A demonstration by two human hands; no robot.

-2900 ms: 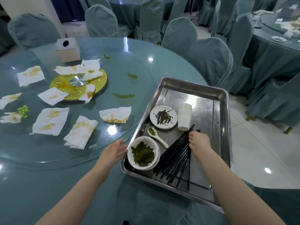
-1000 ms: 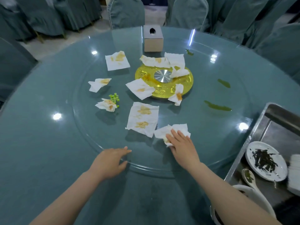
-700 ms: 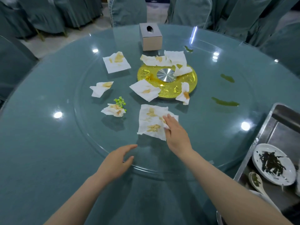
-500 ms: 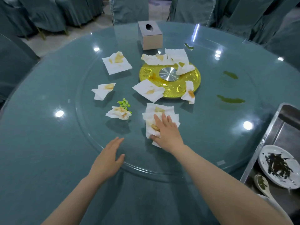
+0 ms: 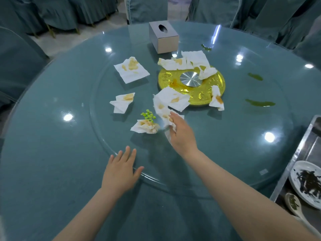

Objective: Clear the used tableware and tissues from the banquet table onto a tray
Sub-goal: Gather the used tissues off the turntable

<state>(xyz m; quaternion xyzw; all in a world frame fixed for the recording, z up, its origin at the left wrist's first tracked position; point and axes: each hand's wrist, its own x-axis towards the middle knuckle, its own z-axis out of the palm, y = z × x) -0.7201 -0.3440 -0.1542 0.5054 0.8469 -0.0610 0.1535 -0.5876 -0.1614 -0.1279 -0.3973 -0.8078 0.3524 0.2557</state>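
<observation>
My right hand (image 5: pixel 180 133) grips a bunch of stained white tissues (image 5: pixel 161 108) and holds them just above the glass turntable (image 5: pixel 225 136). A crumpled tissue (image 5: pixel 145 126) lies just left of that hand, beside a pile of green bits (image 5: pixel 148 114). More stained tissues lie further off: a folded one (image 5: pixel 122 102), a flat one (image 5: pixel 132 69), one (image 5: pixel 173 99) at the gold plate's near edge, several over the gold plate (image 5: pixel 205 91). My left hand (image 5: pixel 120 173) rests flat, fingers spread, at the turntable's near rim. The steel tray (image 5: pixel 295 162) shows at the right edge.
In the tray are a white plate (image 5: pixel 305 183) with dark scraps and a white spoon (image 5: pixel 295 205). A grey tissue box (image 5: pixel 163 37) stands at the far side. Green smears (image 5: pixel 259 102) mark the glass on the right. Covered chairs (image 5: pixel 147 7) ring the table.
My right hand has swept two near tissues together, closed on them and lifted them leftward toward the crumpled one. My left hand shifted slightly along the rim.
</observation>
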